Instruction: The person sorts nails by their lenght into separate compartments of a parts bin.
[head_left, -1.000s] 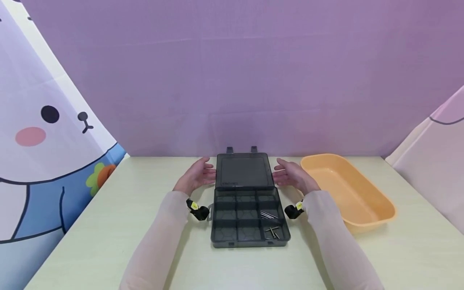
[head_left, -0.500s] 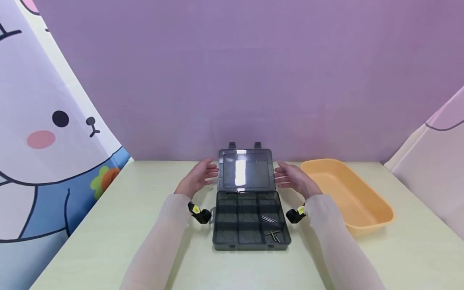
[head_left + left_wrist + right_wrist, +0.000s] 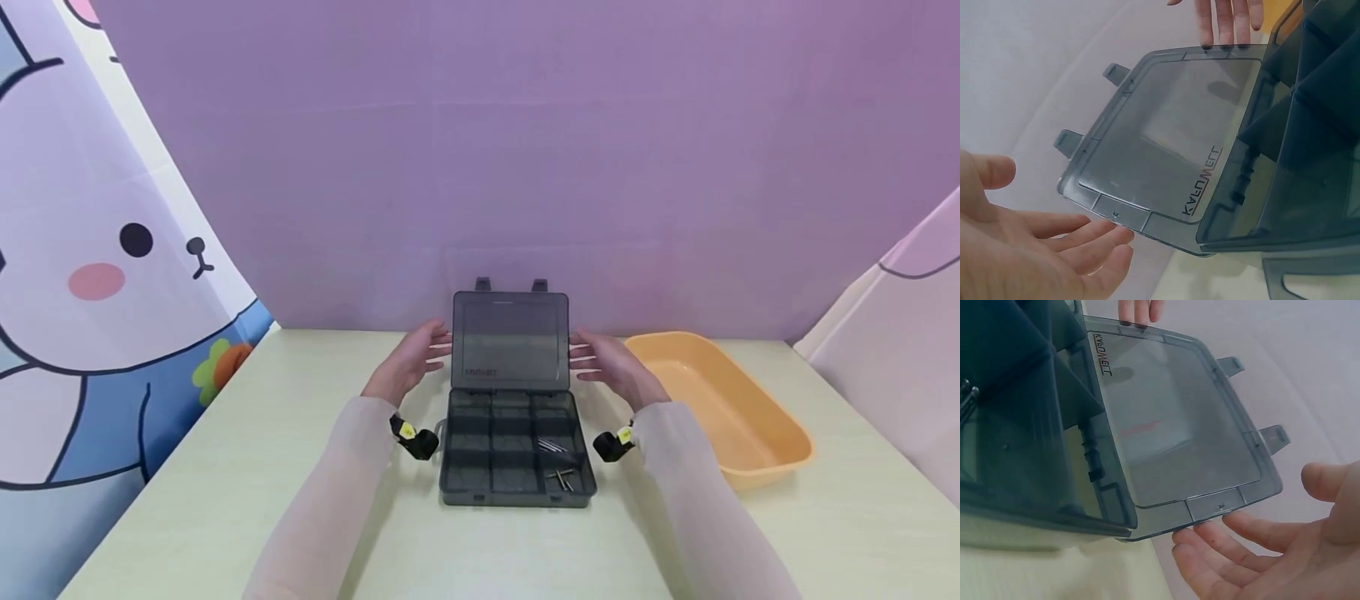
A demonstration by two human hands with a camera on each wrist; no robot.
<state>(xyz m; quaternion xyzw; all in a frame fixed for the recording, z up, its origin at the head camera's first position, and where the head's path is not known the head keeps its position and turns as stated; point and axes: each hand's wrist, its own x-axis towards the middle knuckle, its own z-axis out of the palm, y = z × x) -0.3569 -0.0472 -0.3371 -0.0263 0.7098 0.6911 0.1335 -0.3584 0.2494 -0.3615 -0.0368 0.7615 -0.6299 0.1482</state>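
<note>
A dark translucent plastic organizer box (image 3: 468, 498) with a grid of compartments stands on the table. Its hinged lid (image 3: 512, 333) is raised and tilted back, two latches sticking out from the far edge. My left hand (image 3: 408, 362) is at the lid's left side, fingertips (image 3: 1124, 235) touching its edge from outside and below. On the opposite side my right hand (image 3: 617, 368) does likewise, its fingertips (image 3: 1182, 537) against the lid's edge. Fingers of both hands are extended, thumbs apart. Thin metal rods (image 3: 552, 446) and several screw-like metal pieces (image 3: 561, 479) lie in two right-hand compartments.
An orange-yellow plastic basin (image 3: 750, 417) stands on the right of the table, close to my right forearm. A purple cloth (image 3: 480, 167) hangs behind the table's far edge. The box's carrying handle (image 3: 440, 437) sticks out on its left side.
The lid has swung upward from a flatter, laid-back angle, with both hands staying at its sides. The head view has shifted slightly. The metal pieces keep their compartments.
</note>
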